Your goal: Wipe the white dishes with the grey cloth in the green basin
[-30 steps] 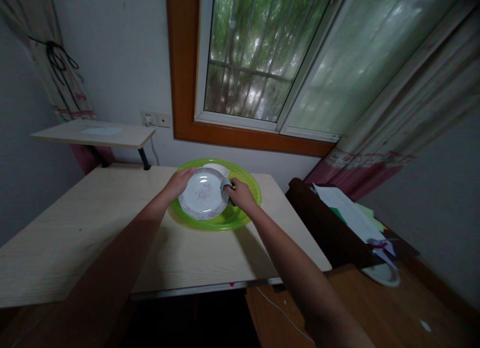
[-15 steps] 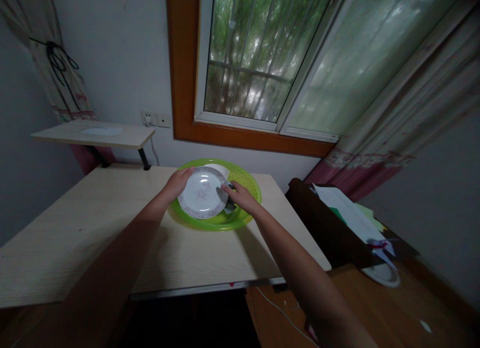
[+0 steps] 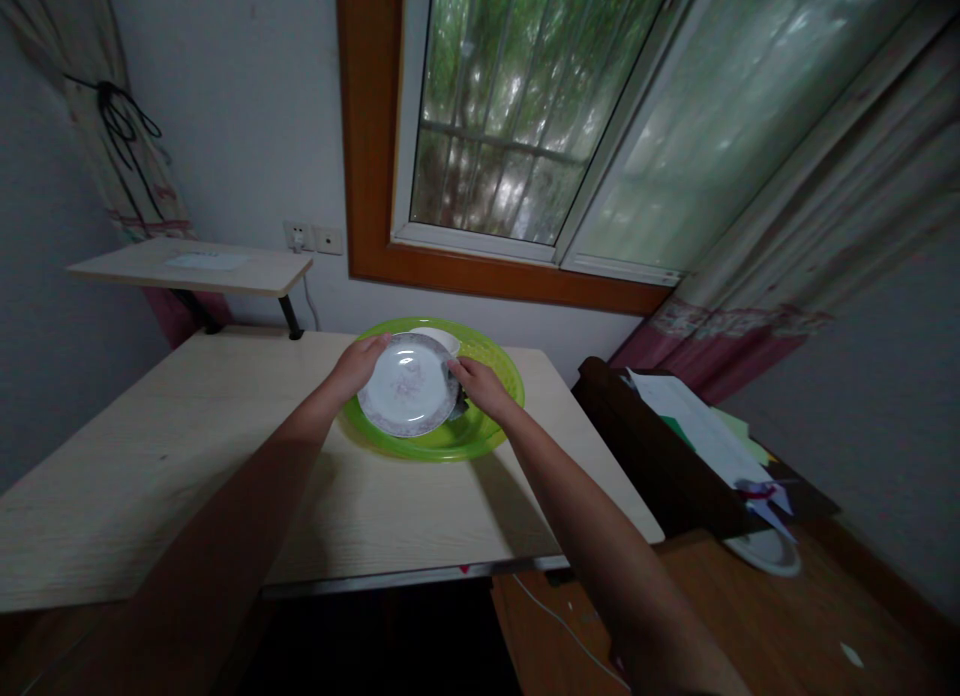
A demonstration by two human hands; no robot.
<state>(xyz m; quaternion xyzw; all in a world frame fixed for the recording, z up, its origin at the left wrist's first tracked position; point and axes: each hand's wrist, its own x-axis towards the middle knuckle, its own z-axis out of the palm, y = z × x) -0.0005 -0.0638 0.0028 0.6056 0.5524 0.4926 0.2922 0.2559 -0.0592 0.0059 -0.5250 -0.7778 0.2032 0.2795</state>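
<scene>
A white plate (image 3: pixel 407 388) with a grey patterned rim is tilted toward me above a round green basket (image 3: pixel 480 446). My left hand (image 3: pixel 361 364) grips its left rim, thumb on the upper edge. At the right rim, my right hand (image 3: pixel 480 384) is closed on a dark grey cloth (image 3: pixel 458 406), pressed round the plate's edge. Most of the cloth is hidden behind the plate and fingers. Behind the plate, a white bowl or dish (image 3: pixel 442 338) sits in the basket, partly covered.
The basket stands on a pale wooden table (image 3: pixel 405 526) below a window (image 3: pixel 510 116). A small raised shelf (image 3: pixel 262 273) with a paper is at the back left. To the right are a dark brown box-like piece (image 3: pixel 645 446), papers (image 3: pixel 697 416) and a white round lid or plate (image 3: pixel 765 551).
My right hand has shifted slightly up, and the cloth has moved from the plate's front face to around and behind its right rim. The left hand keeps its hold.
</scene>
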